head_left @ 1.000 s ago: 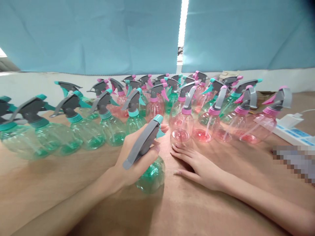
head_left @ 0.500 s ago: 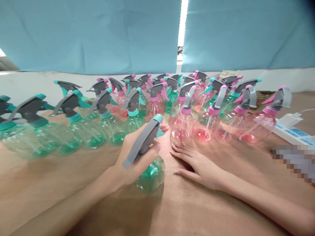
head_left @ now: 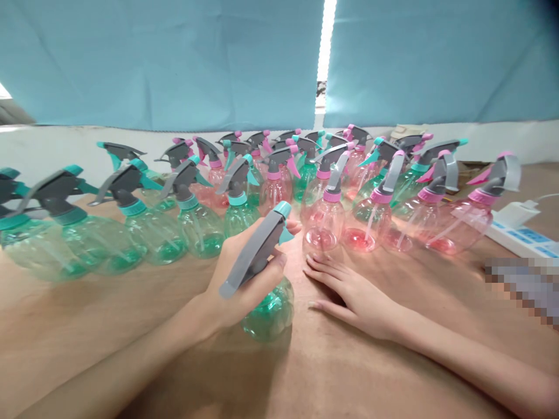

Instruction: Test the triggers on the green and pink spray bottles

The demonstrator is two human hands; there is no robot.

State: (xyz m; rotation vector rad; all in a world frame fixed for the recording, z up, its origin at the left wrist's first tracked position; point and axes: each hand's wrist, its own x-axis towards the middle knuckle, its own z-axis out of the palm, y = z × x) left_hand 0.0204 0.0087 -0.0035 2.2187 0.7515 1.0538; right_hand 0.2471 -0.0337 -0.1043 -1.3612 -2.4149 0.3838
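My left hand (head_left: pixel 238 282) is wrapped round the neck of a green spray bottle (head_left: pixel 271 314) with a grey and teal trigger head. Its clear ribbed body shows below my fingers, and my hand hides the collar. Flat on the tabletop, with fingers stretched out, lies my right hand (head_left: pixel 349 291), holding nothing. The fingertips are close to the base of a pink spray bottle (head_left: pixel 324 230); whether they touch it I cannot tell. Behind my left hand stands another green spray bottle (head_left: pixel 239 212).
Green spray bottles (head_left: pixel 198 224) line up at the left, pink ones (head_left: pixel 419 218) at the right, with several mixed ones behind. A white power strip (head_left: pixel 524 235) with a plug and a blurred-out object (head_left: pixel 524 285) lie at the right. A blue curtain (head_left: pixel 174 64) hangs behind.
Almost nothing differs. The whole view has shifted very slightly, and both hands keep their places.
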